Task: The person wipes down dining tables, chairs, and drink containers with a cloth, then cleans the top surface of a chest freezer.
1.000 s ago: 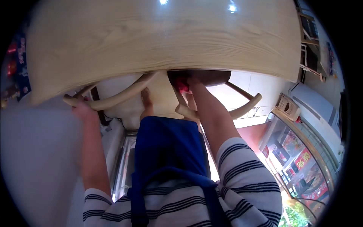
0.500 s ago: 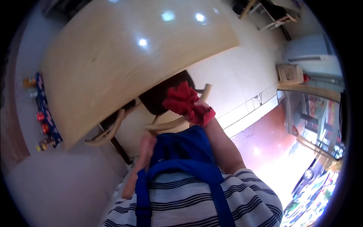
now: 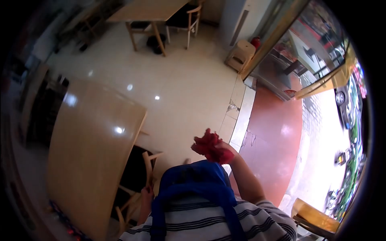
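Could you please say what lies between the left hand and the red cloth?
In the head view, the blue apron lies between left hand and red cloth.

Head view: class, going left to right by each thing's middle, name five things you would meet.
Nearer wooden table → left hand → red cloth → reddish floor → dark car.

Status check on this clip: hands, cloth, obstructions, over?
Right hand gripping red cloth, cloth bunched up, off the table. Left hand close by chair, contact unclear. Table and chair on left side, apart from cloth.
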### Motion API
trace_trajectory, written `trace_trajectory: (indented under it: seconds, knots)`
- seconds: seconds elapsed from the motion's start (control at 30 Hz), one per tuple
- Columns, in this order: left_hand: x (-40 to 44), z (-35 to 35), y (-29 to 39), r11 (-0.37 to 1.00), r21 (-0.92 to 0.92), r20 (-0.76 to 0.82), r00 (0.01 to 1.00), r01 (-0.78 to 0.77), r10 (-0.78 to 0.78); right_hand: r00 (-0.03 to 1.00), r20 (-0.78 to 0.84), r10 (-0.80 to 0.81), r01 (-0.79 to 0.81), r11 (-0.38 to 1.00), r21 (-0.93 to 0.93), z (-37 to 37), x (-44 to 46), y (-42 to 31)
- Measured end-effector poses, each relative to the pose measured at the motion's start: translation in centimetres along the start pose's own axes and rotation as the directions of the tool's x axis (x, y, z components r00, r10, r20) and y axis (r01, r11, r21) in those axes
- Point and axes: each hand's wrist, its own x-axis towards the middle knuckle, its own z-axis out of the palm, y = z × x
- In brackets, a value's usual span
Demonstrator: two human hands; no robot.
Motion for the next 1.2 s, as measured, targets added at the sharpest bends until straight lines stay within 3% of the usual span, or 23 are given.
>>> trace_trajectory:
  seconds: [0.07,0.13,0.27,0.3,0.33,0.43,0.6,0.7,0.77,0.8,0.83,0.87,0.9,0.93,0.97,1.0,1.03,1.07,1.1,1.13,1.2]
  knots:
    - [2.1,1.5,-5.2,0.969,0.231,-0.093,0.989,-0.088,0.112,0.992,-0.03,-0.119,0.12,0.992,0.043,-2.1,-1.9,-0.5]
    - [3.4,1.5,-8.3,0.946,0.309,-0.071,0.989,-0.102,0.13,0.975,-0.078,-0.207,0.213,0.973,0.088,-3.9,-3.0,-0.2]
    - [5.4,1.1,-10.7,0.971,0.213,0.178,0.973,0.108,-0.147,0.923,-0.219,-0.317,0.362,0.908,0.211,-8.5,-2.5,1.0]
    - [6.4,1.4,-10.4,0.969,0.186,0.235,0.951,0.16,-0.202,0.906,-0.195,-0.376,0.406,0.902,0.147,-6.5,-2.2,-0.9]
    - [7.6,1.8,-9.7,0.968,0.174,0.272,0.935,0.184,-0.226,0.885,-0.166,-0.436,0.453,0.887,0.086,-4.4,-1.9,-2.9]
    - [12.9,4.0,-6.6,0.966,0.167,0.348,0.905,0.197,-0.245,0.91,-0.191,-0.367,0.399,0.901,0.171,-9.0,-0.5,-6.7]
    - [24.5,6.7,1.9,0.989,0.13,0.377,0.919,0.069,-0.114,0.897,-0.18,-0.404,0.437,0.872,0.221,-10.9,5.5,-16.5]
    - [30.8,7.1,6.8,0.997,0.073,0.371,0.929,-0.025,-0.004,0.903,-0.197,-0.383,0.392,0.92,0.008,-9.8,8.8,-24.2]
    - [35.1,7.7,8.6,0.993,-0.099,0.362,0.928,-0.059,0.091,0.882,-0.237,-0.408,0.413,0.91,-0.032,-9.9,10.8,-28.8]
    - [36.8,8.1,8.8,0.958,-0.275,0.36,0.915,-0.081,0.18,0.856,-0.283,-0.434,0.433,0.899,-0.069,-10.0,11.7,-30.6]
    - [38.6,8.7,9.2,0.941,-0.316,0.356,0.904,-0.12,0.235,0.861,-0.249,-0.443,0.446,0.894,-0.047,-10.3,12.2,-32.0]
    - [40.4,9.4,10.3,0.945,-0.254,0.348,0.893,-0.205,0.287,0.86,-0.248,-0.446,0.451,0.892,-0.039,-11.0,12.8,-33.1]
    - [42.1,9.6,14.9,0.757,0.57,0.355,0.927,-0.32,0.125,0.825,-0.293,-0.483,0.484,0.872,-0.076,-11.8,13.3,-34.1]
    - [43.4,9.6,17.8,0.754,0.572,0.356,0.926,-0.324,0.128,0.785,-0.335,-0.521,0.513,0.85,-0.119,-12.8,13.9,-35.2]
    - [44.5,10.0,20.1,0.984,0.172,0.341,0.94,-0.042,-0.02,0.752,-0.349,-0.56,0.565,0.819,-0.097,-14.4,14.4,-36.0]
    - [45.5,10.7,22.2,0.924,-0.265,0.391,0.906,0.277,-0.159,0.753,-0.347,-0.559,0.564,0.82,-0.099,-16.1,14.6,-36.7]
    - [46.7,12.3,23.7,0.959,-0.242,0.21,0.973,0.147,-0.096,0.74,-0.426,-0.52,0.559,0.828,-0.04,-17.9,14.6,-37.3]
    - [48.5,13.3,25.0,0.955,-0.249,0.206,0.973,0.159,-0.108,0.729,-0.5,-0.468,0.55,0.835,0.019,-19.8,14.5,-38.2]
    - [50.2,14.2,25.6,0.983,0.053,0.164,0.973,-0.174,0.163,0.803,-0.429,-0.413,0.472,0.881,0.034,-21.5,14.1,-39.5]
    - [51.1,14.8,26.4,0.814,0.353,0.209,0.887,-0.462,0.413,0.882,-0.296,-0.367,0.429,0.886,0.177,-24.0,13.6,-40.7]
    - [51.1,10.4,35.6,0.784,0.403,0.325,0.875,-0.472,0.359,0.845,-0.361,-0.394,0.448,0.89,0.078,-25.2,14.9,-45.1]
